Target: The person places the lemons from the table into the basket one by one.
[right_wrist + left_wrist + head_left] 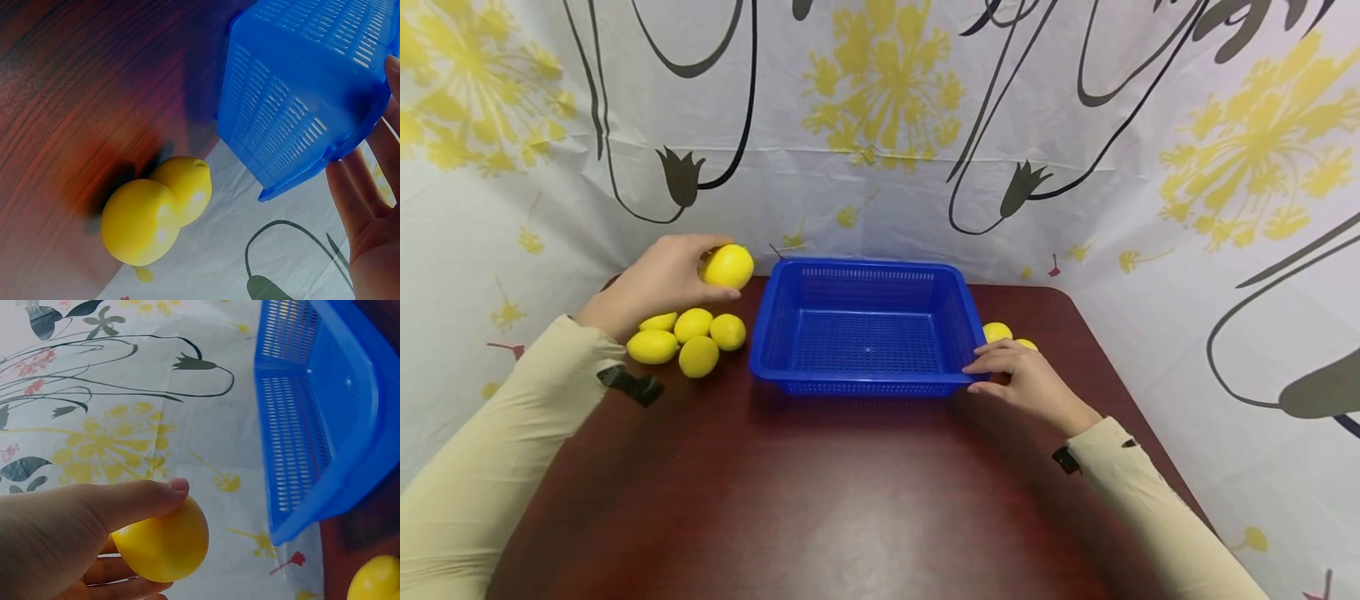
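Observation:
My left hand (662,271) holds a yellow lemon (728,267) above the table's back left, thumb on one side and fingers on the other. In the left wrist view the same lemon (165,540) sits between thumb and fingers. A blue plastic basket (865,377) with slotted walls stands mid-table, to the right of that hand. My right hand (1026,379) grips the basket's front right corner, fingers over the rim and thumb low at the front. In the right wrist view its fingers (350,197) touch the basket's rim (300,181).
Several lemons (694,325) lie in a cluster left of the basket. Two more lemons (140,222) lie on the dark red wooden table (865,492) right of it, partly behind my right hand in the head view. A patterned white cloth (880,200) surrounds the table's back and sides.

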Demonstrator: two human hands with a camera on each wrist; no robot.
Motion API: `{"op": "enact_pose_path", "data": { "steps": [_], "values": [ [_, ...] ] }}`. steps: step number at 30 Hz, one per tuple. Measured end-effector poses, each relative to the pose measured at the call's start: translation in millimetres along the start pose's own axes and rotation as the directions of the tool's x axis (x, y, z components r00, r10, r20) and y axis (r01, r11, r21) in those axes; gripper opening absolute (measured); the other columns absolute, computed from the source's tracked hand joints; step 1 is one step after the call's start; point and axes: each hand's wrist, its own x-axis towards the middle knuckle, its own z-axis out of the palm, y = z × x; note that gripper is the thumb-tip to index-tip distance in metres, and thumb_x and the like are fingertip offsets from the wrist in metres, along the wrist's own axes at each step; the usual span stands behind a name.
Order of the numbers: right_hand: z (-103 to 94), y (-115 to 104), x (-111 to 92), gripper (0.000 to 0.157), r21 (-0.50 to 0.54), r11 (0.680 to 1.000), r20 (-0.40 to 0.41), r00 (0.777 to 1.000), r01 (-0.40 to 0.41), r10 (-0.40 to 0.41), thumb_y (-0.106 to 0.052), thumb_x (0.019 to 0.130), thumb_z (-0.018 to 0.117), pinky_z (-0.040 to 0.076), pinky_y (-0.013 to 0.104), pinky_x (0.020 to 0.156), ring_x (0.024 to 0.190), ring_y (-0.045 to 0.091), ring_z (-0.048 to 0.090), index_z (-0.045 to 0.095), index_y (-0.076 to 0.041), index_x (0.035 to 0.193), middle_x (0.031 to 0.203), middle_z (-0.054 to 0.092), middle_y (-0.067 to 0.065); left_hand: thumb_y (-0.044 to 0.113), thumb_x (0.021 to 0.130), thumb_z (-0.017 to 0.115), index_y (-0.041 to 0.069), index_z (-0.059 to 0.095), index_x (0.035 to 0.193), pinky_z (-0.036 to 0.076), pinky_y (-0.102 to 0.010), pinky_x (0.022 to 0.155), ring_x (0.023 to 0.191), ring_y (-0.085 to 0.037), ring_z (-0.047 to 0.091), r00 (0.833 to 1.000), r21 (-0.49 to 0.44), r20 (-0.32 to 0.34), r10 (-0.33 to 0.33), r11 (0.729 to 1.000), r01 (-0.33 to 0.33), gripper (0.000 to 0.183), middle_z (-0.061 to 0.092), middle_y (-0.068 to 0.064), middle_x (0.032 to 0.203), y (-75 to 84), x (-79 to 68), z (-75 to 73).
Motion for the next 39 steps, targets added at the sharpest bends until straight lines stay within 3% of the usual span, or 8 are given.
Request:
{"op": "enact_pose_path", "data": {
  "steps": [6, 13, 23, 39],
  "values": [
    [-0.1, 0.5, -0.4, 0.027, 0.007, 1.0, -0.006, 1.0, 0.009, -0.009, -0.02, 0.076, 0.085, 0.054, 0.047, 0.095, 0.111, 0.025, 0.066, 0.08, -0.015, 0.101, 0.101, 0.078, -0.001, 0.033, 0.079, 0.082, 0.003, 0.057, 0.135, 0.05, -0.052, 0.09, 0.107, -0.037, 0.062, 1.0, 0.006, 0.001, 0.014, 1.0, -0.014, 0.068, 0.066, -0.022, 0.123, 7.0, 14.5, -3.7],
    [-0.6, 0.5, -0.9, 0.025, 0.011, 1.0, -0.009, 1.0, 0.004, -0.004, -0.02, 0.076, 0.084, 0.054, 0.048, 0.095, 0.111, 0.025, 0.066, 0.08, -0.015, 0.101, 0.099, 0.078, -0.001, 0.036, 0.079, 0.081, 0.006, 0.06, 0.132, 0.05, -0.049, 0.09, 0.106, -0.034, 0.064, 0.999, 0.008, 0.004, 0.048, 0.999, -0.048, 0.065, 0.069, -0.018, 0.12, 15.3, 35.3, -0.7],
    [-2.2, -0.5, 1.2, 0.025, 0.008, 1.0, 0.001, 1.0, -0.004, 0.004, -0.018, 0.075, 0.085, 0.054, 0.047, 0.095, 0.11, 0.024, 0.066, 0.08, -0.015, 0.099, 0.096, 0.078, -0.002, 0.038, 0.08, 0.079, 0.006, 0.057, 0.136, 0.049, -0.049, 0.092, 0.109, -0.035, 0.062, 0.997, -0.026, 0.051, 0.058, 0.998, -0.057, 0.068, 0.067, -0.019, 0.124, 39.4, 65.9, 4.8],
    [-1.2, 1.8, 1.3, 0.024, 0.021, 1.0, -0.006, 1.0, -0.012, 0.012, -0.02, 0.075, 0.085, 0.054, 0.046, 0.096, 0.111, 0.023, 0.066, 0.08, -0.016, 0.099, 0.096, 0.078, -0.003, 0.034, 0.082, 0.078, 0.006, 0.054, 0.14, 0.05, -0.046, 0.098, 0.119, -0.032, 0.059, 0.99, -0.159, 0.124, 0.07, 0.986, -0.05, 0.069, 0.061, -0.017, 0.135, 69.4, 117.3, 21.2]
  ]
}}
